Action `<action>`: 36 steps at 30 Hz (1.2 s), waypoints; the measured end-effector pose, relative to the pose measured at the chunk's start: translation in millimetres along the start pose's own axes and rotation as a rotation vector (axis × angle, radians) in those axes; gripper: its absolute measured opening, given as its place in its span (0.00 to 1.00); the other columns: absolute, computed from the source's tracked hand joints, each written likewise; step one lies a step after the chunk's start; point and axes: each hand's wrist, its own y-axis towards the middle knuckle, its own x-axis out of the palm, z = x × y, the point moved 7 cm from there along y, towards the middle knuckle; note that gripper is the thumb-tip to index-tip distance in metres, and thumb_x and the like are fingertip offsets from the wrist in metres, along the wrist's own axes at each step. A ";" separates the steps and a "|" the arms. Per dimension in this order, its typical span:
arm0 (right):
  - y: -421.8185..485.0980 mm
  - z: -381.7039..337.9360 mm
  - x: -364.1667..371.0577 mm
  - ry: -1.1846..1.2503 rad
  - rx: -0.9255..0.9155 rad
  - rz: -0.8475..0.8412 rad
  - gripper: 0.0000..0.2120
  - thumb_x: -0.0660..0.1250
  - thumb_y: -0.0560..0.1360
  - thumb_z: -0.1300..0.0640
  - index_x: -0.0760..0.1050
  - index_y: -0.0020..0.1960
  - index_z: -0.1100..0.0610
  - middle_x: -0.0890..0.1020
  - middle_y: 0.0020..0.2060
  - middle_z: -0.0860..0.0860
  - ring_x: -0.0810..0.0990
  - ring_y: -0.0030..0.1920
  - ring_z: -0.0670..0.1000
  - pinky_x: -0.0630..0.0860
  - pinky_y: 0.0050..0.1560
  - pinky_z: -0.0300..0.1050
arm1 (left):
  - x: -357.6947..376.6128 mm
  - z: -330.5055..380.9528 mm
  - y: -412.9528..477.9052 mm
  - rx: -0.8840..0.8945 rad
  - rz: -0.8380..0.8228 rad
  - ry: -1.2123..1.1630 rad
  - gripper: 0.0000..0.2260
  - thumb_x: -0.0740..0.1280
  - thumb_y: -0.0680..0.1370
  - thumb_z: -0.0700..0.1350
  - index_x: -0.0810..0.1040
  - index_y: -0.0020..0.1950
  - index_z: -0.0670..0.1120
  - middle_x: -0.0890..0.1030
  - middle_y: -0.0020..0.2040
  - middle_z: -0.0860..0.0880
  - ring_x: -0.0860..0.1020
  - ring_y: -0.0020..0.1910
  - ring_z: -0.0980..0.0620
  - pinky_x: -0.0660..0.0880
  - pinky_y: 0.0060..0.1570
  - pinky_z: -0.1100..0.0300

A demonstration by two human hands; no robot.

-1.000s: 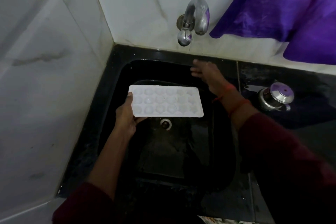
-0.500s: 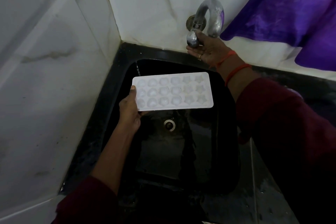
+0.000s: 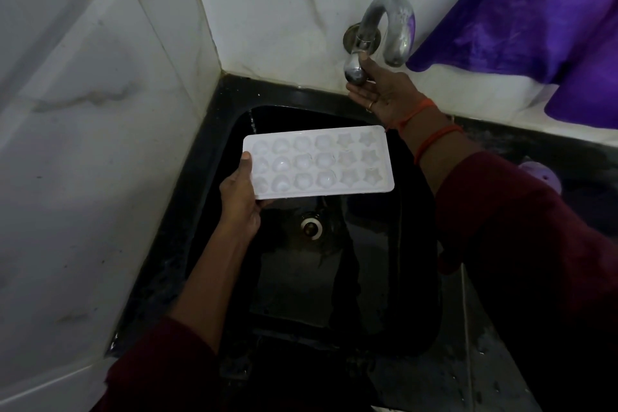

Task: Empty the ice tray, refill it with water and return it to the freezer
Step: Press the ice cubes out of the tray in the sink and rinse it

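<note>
A white ice tray (image 3: 321,160) with round and star-shaped cells hangs level over the black sink (image 3: 214,157). My left hand (image 3: 239,197) grips its left end, thumb on top. Above it a curved metal tap (image 3: 393,27) sticks out of the tiled wall. My right hand (image 3: 381,90) holds the tap's knob (image 3: 355,68) with fingers around it. No water runs from the spout. The cells look shiny; I cannot tell whether they hold ice or water.
The sink's drain (image 3: 311,227) lies below the tray. White tiled walls close in at the left and back. A purple cloth (image 3: 535,10) hangs at the upper right. A steel vessel's lid (image 3: 541,174) peeks out behind my right sleeve on the dark counter.
My right hand rose from over the sink to the tap knob and holds it. My left hand lifted the tray slightly toward the tap.
</note>
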 end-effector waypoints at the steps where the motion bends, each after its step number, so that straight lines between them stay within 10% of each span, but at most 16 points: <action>1: 0.7 -0.3 -0.4 0.001 -0.002 0.000 0.23 0.72 0.78 0.55 0.72 0.67 0.66 0.82 0.51 0.60 0.83 0.58 0.59 0.83 0.55 0.49 | 0.7 -0.1 0.4 0.001 -0.004 -0.002 0.12 0.66 0.82 0.53 0.81 0.53 0.45 0.87 0.47 0.47 0.86 0.43 0.50 0.83 0.35 0.54; 17: 10.7 -5.1 -9.7 -0.204 -0.081 0.075 0.10 0.71 0.78 0.56 0.75 0.53 0.61 0.84 0.51 0.60 0.85 0.52 0.57 0.84 0.52 0.51 | 12.4 2.9 8.7 0.038 -0.012 -0.008 0.10 0.66 0.82 0.52 0.82 0.52 0.46 0.87 0.47 0.48 0.86 0.45 0.49 0.84 0.47 0.48; 28: -33.0 -3.9 -20.9 -1.094 -0.557 0.164 0.17 0.65 0.81 0.54 0.77 0.67 0.60 0.82 0.60 0.57 0.82 0.58 0.54 0.77 0.63 0.51 | 28.2 -0.7 13.3 0.038 -0.022 -0.004 0.10 0.66 0.82 0.52 0.81 0.53 0.48 0.86 0.48 0.48 0.86 0.48 0.47 0.84 0.45 0.48; 36: -74.5 50.4 -16.5 -1.779 -0.604 0.140 0.36 0.43 0.82 0.36 0.50 0.82 0.58 0.50 0.82 0.58 0.45 0.82 0.57 0.37 0.78 0.60 | 45.3 -7.3 14.2 0.043 -0.005 -0.026 0.09 0.65 0.83 0.51 0.81 0.52 0.47 0.86 0.49 0.47 0.85 0.47 0.48 0.84 0.40 0.52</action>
